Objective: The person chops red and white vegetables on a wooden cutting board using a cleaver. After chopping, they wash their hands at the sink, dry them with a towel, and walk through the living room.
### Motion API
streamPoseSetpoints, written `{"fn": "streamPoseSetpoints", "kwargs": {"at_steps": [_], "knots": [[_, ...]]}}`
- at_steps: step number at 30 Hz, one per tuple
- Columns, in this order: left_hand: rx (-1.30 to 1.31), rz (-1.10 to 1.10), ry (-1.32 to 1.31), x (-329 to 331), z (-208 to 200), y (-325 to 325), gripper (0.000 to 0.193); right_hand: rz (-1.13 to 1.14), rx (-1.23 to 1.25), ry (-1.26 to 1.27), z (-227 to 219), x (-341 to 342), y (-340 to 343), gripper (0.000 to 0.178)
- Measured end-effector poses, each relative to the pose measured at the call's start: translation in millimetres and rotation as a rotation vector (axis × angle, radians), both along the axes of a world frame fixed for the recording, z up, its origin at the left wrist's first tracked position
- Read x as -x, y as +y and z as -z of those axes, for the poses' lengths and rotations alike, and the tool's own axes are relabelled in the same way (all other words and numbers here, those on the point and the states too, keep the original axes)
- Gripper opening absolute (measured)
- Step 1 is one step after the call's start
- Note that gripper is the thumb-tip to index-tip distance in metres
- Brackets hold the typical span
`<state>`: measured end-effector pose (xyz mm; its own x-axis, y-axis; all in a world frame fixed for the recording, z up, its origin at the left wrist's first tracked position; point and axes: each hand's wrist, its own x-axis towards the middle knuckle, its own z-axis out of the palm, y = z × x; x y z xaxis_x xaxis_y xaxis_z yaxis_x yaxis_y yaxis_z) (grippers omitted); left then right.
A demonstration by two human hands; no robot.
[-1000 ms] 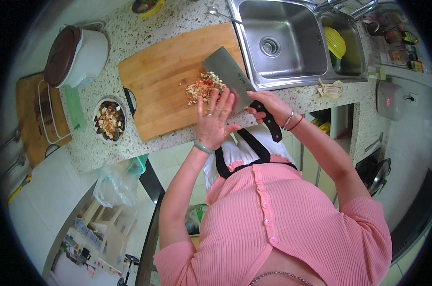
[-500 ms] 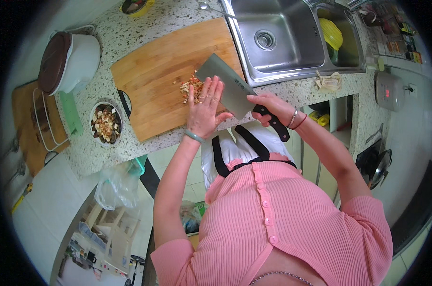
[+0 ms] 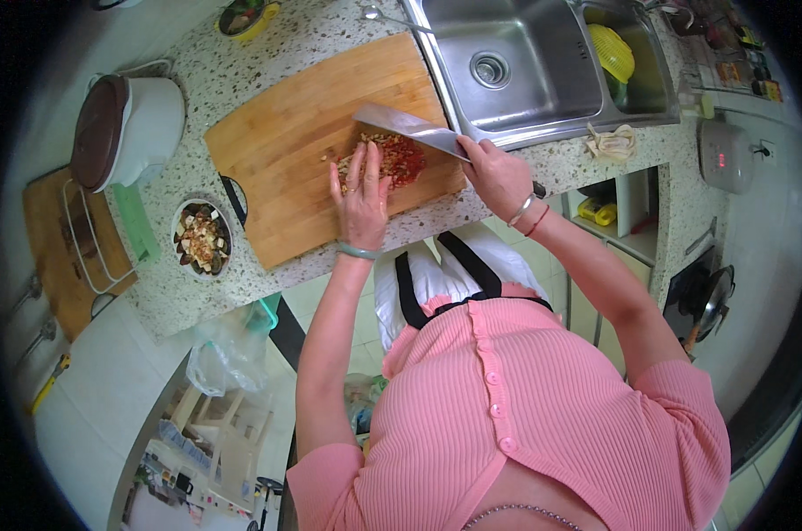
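Observation:
My right hand (image 3: 498,181) grips the handle of a cleaver (image 3: 410,129). Its broad blade is turned edge-down over the far side of a pile of chopped red and pale bits (image 3: 404,161). The pile lies on a wooden cutting board (image 3: 286,133), towards its right side. My left hand (image 3: 363,202) is open, fingers stretched forward and slightly apart, with the fingertips at the left part of the pile. It holds nothing, and some of the bits are hidden beneath its fingers. Most of the cleaver's handle is covered by my right hand.
Left of the board stands a bowl filled with dark and white chunks (image 3: 203,239). Behind it is a white pot with a brown lid (image 3: 100,133). A double steel sink (image 3: 543,106) with a yellow colander (image 3: 610,53) adjoins the board's right edge. A cloth (image 3: 612,142) lies before the sink.
The cleaver has turned from lying broadside to standing more on edge. My left hand has drawn away from the blade to the left. More of the chopped pile shows, spread rightward.

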<state>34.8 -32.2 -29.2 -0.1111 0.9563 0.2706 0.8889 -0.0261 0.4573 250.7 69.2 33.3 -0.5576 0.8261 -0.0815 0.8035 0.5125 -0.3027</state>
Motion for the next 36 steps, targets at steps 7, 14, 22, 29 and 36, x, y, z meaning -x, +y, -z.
{"fn": "streamPoseSetpoints", "kwargs": {"at_steps": [7,14,22,29,36], "knots": [[-0.036,-0.112,-0.071,1.6,4.6,-9.8,0.052,-0.076,0.123,0.070,3.4,11.0,-18.6,0.029],[-0.123,-0.022,-0.169,-0.6,-13.0,-0.2,0.048,-0.185,-0.017,0.002,12.6,36.3,44.4,0.027],[-0.097,0.018,-0.322,2.5,-5.6,-14.8,0.043,-0.396,0.109,-0.161,-5.8,32.0,49.6,0.032],[-0.206,0.081,-0.299,3.5,-16.9,-3.1,0.049,-0.467,-0.030,-0.065,3.3,67.4,77.7,0.037],[-0.188,0.079,-0.322,2.4,-10.9,-7.5,0.044,-0.671,-0.123,-0.077,7.2,70.0,98.3,0.043]]}}
